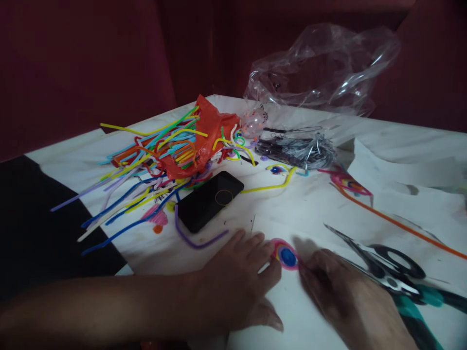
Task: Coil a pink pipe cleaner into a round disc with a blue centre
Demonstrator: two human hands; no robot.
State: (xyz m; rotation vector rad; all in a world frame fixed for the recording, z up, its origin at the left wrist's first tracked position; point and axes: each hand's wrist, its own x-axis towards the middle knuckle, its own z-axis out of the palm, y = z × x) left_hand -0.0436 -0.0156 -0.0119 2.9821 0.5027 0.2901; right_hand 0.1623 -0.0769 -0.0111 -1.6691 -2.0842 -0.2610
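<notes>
Head view: two bare hands meet over a small coiled disc on a white paper-covered worktop (310,204) in dim light.
Left hand: the left hand (241,282) lies flat and spread on the worktop, grasping nothing, its fingertips (272,265) touching the left edge of the disc.
Right hand: the right hand (343,291) is curled, fingers pinched at the right edge of the disc; the picture is blurred here.
Coiled disc: a small round spiral of pipe cleaner, blue at the centre with orange and pink rings (286,255), lies on the worktop between the two hands.
Scissors: black-and-teal-handled steel scissors (386,265) lie just right of the right hand, blades pointing left.
Phone: a black smartphone (209,200) lies face up beyond the left hand, a purple pipe cleaner (195,240) curving beside it.
Pile: a loose heap of multicoloured pipe cleaners (146,165) spills from an orange plastic bag (199,138) at the far left.
Far side: a crumpled clear plastic bag (324,68) at the worktop's back edge; a long orange pipe cleaner (397,223) runs along the right.
</notes>
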